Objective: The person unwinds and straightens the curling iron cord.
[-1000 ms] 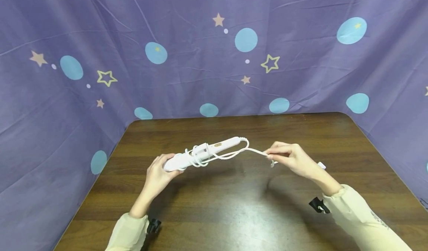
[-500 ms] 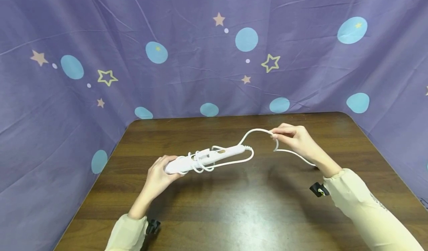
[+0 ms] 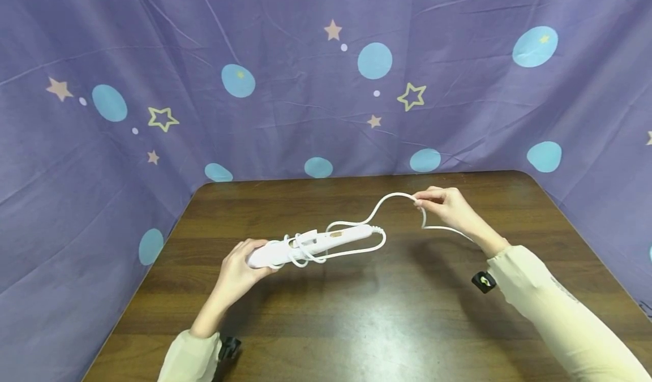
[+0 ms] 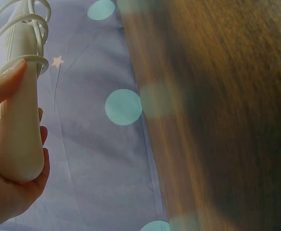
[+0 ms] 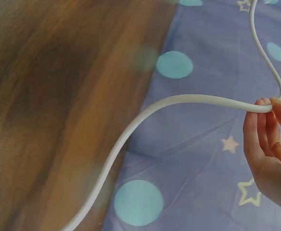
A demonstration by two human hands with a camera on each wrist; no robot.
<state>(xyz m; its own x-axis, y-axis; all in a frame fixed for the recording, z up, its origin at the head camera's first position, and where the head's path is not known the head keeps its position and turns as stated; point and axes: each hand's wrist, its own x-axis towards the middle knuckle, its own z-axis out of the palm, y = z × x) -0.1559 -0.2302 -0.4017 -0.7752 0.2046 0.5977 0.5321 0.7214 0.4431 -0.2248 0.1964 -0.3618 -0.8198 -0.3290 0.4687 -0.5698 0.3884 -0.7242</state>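
Note:
My left hand (image 3: 241, 269) grips the thick rounded end of a white curling iron (image 3: 351, 234), fingers on one side and thumb on the other. In the left wrist view, the thumb lies against a loop of cord on the curling iron (image 4: 18, 130). Several loops of white power cord (image 3: 356, 251) are wound around its middle. My right hand (image 3: 450, 209) pinches the cord between thumb and fingertips, apart from the iron. In the right wrist view, the cord (image 5: 179, 99) curves away on both sides of that pinch. The plug end is hidden behind the right forearm.
Beneath both hands is a brown wooden table (image 3: 326, 314). A purple curtain (image 3: 305, 88) with stars and blue dots hangs behind it and along the sides. Black camera mounts (image 3: 483, 281) show at the sleeves.
My right hand has moved up and away from the iron with the cord, and a longer free stretch now arches between them. The left hand has barely moved.

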